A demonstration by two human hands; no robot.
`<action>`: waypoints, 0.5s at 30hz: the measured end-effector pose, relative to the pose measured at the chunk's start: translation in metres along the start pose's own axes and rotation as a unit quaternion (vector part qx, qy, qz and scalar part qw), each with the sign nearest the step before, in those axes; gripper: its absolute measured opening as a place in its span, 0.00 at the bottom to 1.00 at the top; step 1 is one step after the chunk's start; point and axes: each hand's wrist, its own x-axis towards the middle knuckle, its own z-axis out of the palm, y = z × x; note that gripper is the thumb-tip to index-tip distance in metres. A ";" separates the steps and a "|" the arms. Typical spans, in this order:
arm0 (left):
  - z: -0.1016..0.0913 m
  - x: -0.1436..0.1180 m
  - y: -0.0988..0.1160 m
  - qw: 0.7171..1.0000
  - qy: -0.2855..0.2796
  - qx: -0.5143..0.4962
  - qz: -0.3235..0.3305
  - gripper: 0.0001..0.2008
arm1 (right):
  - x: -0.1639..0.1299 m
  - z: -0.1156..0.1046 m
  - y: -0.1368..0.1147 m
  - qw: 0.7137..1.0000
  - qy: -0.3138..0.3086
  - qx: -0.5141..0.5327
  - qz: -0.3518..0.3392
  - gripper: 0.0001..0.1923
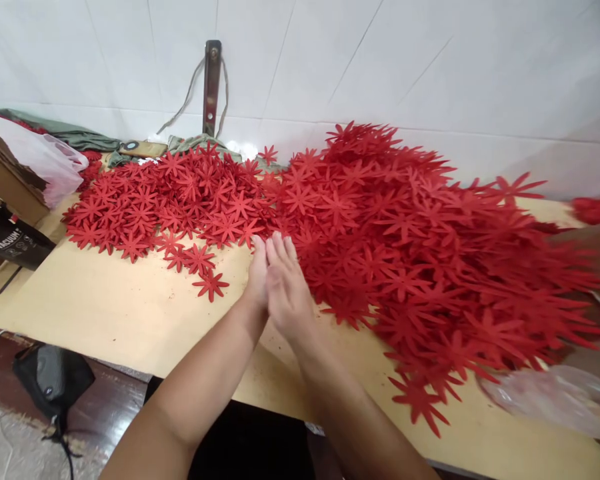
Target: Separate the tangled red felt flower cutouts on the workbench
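Note:
My left hand (258,275) and my right hand (289,285) are pressed palm to palm over the table (180,327). The right fingers lie straight and flat, while part of the left hand is hidden behind the right. Nothing shows between the palms. Just beyond the fingertips, a low pile of red flower-shaped cutouts with pointed petals (140,207) spreads to the left. On the right, a taller heap of the same cutouts (420,227) rises close beside my right hand. A few loose cutouts (211,285) lie left of my hands.
A pale tiled wall (305,60) bounds the table's far side, with a dark metal strip (211,87) against it. At left are a cardboard box (5,160), a white plastic bag (55,163) and a black vacuum box (13,233). Clear plastic (550,400) lies at right.

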 end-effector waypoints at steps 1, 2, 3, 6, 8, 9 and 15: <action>0.001 0.000 -0.004 1.000 -0.014 0.026 0.009 0.24 | 0.007 -0.003 0.004 0.999 0.005 0.022 0.041 0.42; 0.002 -0.001 -0.007 0.998 -0.029 0.051 0.006 0.24 | 0.014 -0.006 0.009 0.995 0.014 0.036 0.090 0.44; 0.004 -0.001 -0.009 0.997 -0.043 0.068 -0.005 0.24 | 0.020 -0.008 0.014 0.991 0.029 0.035 0.125 0.46; 0.005 -0.006 -0.010 0.996 -0.056 0.052 -0.035 0.28 | 0.016 -0.006 0.015 0.996 0.033 -0.011 0.085 0.44; 0.003 -0.011 -0.009 1.000 -0.027 0.009 -0.009 0.29 | 0.001 0.000 0.002 0.998 0.017 -0.061 -0.020 0.39; 0.003 -0.013 -0.009 1.000 -0.009 -0.008 0.020 0.29 | -0.004 0.002 -0.005 0.995 0.010 -0.082 -0.054 0.36; -0.001 -0.004 -0.008 0.992 -0.125 -0.020 0.019 0.27 | 0.018 -0.006 -0.005 0.996 0.010 -0.091 -0.022 0.41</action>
